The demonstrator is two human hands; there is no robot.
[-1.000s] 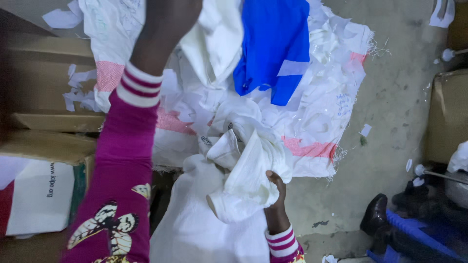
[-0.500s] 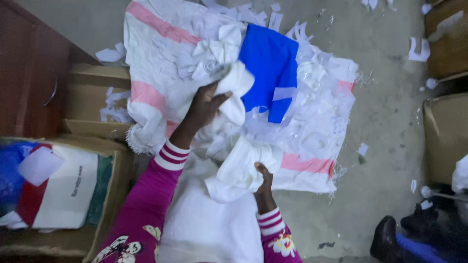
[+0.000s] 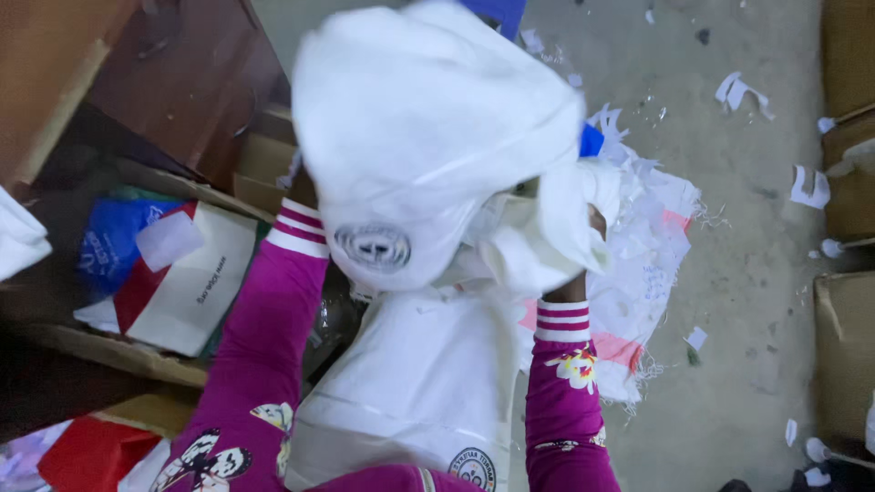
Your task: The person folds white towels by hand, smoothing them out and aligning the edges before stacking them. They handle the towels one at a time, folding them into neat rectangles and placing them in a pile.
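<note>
white cloth (image 3: 428, 137) drapes over both hands, apparently hiding the fingers.

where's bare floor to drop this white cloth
The concrete floor is mostly free between the spread sack and the cardboard boxes at right, with only paper scraps. Left is crowded: open box of bags. Both hands hidden under white cloth.

White cloth bundle (image 3: 428, 137): large, rounded, blurred, raised high at 12 o'clock of the view, a round dark printed emblem on its lower edge toward 7 o'clock. Smaller white cloth piece (image 3: 556, 232): crumpled, bunched, at 4 o'clock of the bundle and touching it. Both hang above a flat white bag (image 3: 410, 383) at 6 o'clock.
</note>
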